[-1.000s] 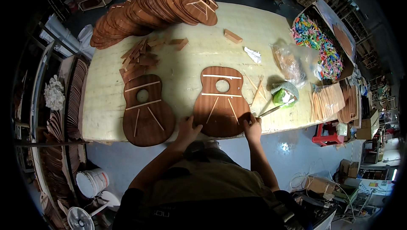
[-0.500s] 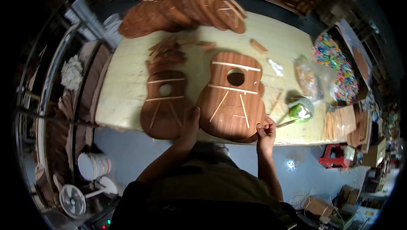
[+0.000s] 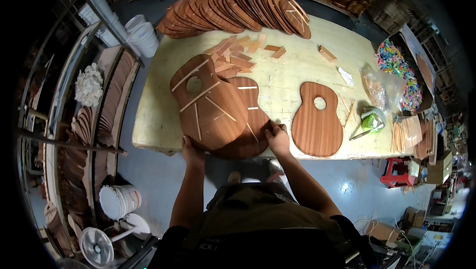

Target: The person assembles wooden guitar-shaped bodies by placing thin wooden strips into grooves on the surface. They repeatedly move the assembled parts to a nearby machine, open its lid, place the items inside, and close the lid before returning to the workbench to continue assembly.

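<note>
The pale tabletop (image 3: 297, 78) carries a crinkled clear bag (image 3: 373, 86) near its right edge. My left hand (image 3: 191, 148) grips the braced guitar top (image 3: 208, 104) at the near edge; my right hand (image 3: 277, 137) pinches the guitar top beneath (image 3: 252, 130).

Three guitar-shaped brown wooden soundboards lie on the pale workbench (image 3: 297, 78): one braced board (image 3: 208, 102) on top, a second braced board (image 3: 250, 125) under it, one plain board with a round hole (image 3: 317, 120). Two bare hands, left (image 3: 191, 149) and right (image 3: 277, 137). One green cup (image 3: 372, 118).
</note>
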The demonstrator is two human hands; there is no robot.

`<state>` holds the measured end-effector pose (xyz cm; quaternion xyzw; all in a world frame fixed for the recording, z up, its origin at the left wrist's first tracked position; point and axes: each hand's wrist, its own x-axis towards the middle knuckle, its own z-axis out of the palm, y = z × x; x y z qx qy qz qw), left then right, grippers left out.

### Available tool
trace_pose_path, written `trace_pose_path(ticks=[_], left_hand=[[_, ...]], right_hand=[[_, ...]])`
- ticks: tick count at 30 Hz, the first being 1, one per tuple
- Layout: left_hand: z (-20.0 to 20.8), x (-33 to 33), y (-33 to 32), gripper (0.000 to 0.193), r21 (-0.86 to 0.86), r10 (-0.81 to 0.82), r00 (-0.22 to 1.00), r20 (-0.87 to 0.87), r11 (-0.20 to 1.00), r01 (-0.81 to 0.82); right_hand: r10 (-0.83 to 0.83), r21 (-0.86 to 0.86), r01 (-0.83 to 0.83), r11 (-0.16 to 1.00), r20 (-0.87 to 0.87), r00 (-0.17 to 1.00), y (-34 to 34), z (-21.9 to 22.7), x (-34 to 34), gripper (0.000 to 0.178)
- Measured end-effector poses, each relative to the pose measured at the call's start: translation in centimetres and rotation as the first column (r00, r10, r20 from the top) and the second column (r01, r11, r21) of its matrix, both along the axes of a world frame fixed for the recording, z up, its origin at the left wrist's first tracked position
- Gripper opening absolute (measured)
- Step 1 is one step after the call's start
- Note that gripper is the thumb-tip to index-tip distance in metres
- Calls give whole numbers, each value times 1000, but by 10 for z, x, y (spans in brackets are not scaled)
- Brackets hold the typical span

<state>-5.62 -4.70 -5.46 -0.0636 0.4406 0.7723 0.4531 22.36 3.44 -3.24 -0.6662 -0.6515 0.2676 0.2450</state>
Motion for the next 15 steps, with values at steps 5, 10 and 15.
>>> trace_pose_path(ticks=[5, 10, 15], left_hand=[[-19, -5, 2, 41, 112, -116, 993, -5, 987, 115], [-43, -22, -9, 46, 141, -229, 973, -19, 963, 229], [20, -15, -7, 56, 147, -256, 934, -251, 943, 298]], right_hand=[[-95, 181, 102, 978, -47, 994, -6, 10, -4, 34], [-303, -342, -3, 940, -838, 453, -30, 28, 5, 56], [-318, -297, 115, 948, -908, 271, -96, 59, 101, 51]])
